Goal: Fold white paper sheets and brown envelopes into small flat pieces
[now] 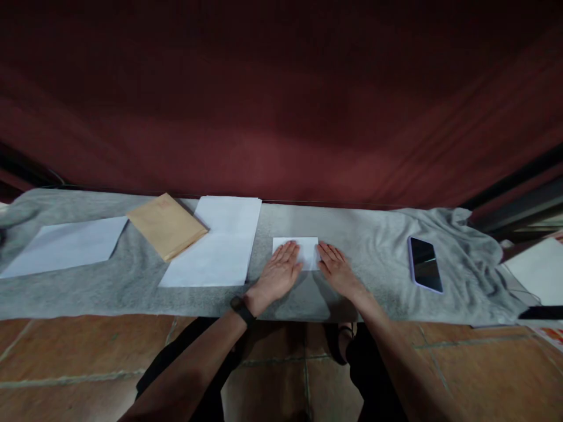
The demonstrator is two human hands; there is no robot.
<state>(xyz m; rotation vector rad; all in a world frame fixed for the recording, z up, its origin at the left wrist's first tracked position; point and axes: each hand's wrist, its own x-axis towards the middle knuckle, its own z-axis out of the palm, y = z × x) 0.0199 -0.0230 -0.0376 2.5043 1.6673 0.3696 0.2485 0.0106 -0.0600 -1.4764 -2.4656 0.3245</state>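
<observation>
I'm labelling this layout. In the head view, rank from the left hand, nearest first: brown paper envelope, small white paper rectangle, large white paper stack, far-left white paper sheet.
From the left hand:
1. Small white paper rectangle: under that hand
2. Large white paper stack: left
3. Brown paper envelope: farther left
4. White paper sheet: far left

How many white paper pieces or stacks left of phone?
3: far-left paper, larger stack partly under brown packet, small piece partly under left hand, at right hand. More may be hidden.
</observation>
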